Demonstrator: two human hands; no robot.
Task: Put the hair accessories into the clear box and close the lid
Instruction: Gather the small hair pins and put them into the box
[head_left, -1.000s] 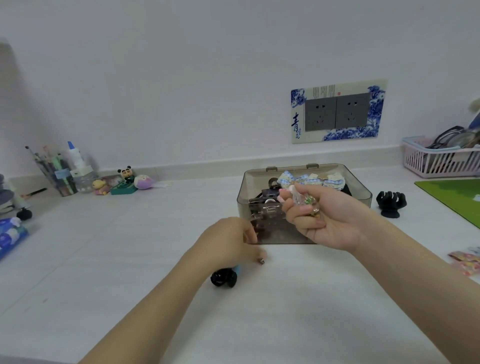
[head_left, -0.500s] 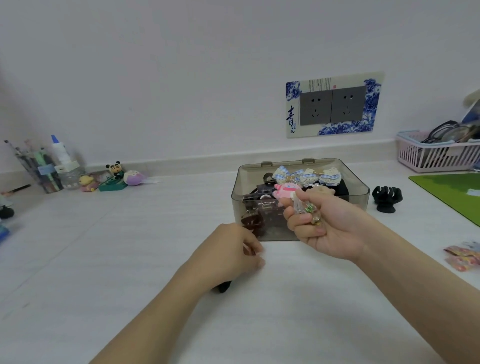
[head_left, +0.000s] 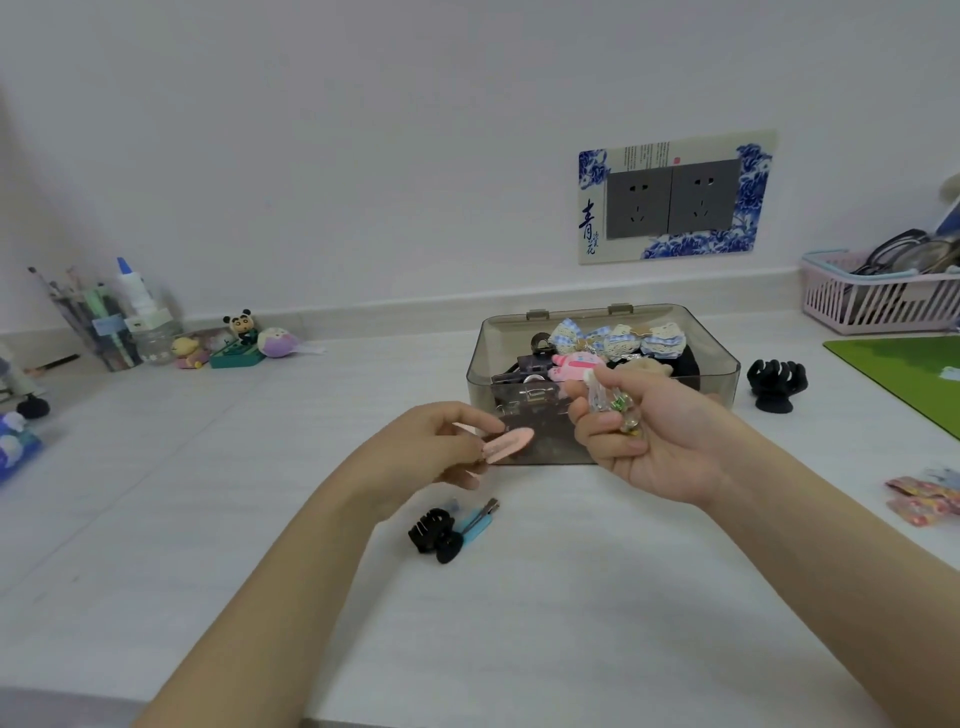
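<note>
The clear smoky box stands open on the white counter, holding several hair clips and bows. My left hand pinches a pink snap clip just in front of the box's front wall. My right hand is held palm up beside it, fingers curled round a small bunch of clear and green clips. A small black claw clip and a blue slim clip lie on the counter below my left hand. A bigger black claw clip sits right of the box.
A pink basket with glasses and a green mat are at the far right. Small packets lie near the right edge. Pen cup, bottle and toy figures line the back left wall.
My left hand has lifted off the counter with the pink snap clip, uncovering the black claw clip and blue clip. My right hand stays put with its clips.
</note>
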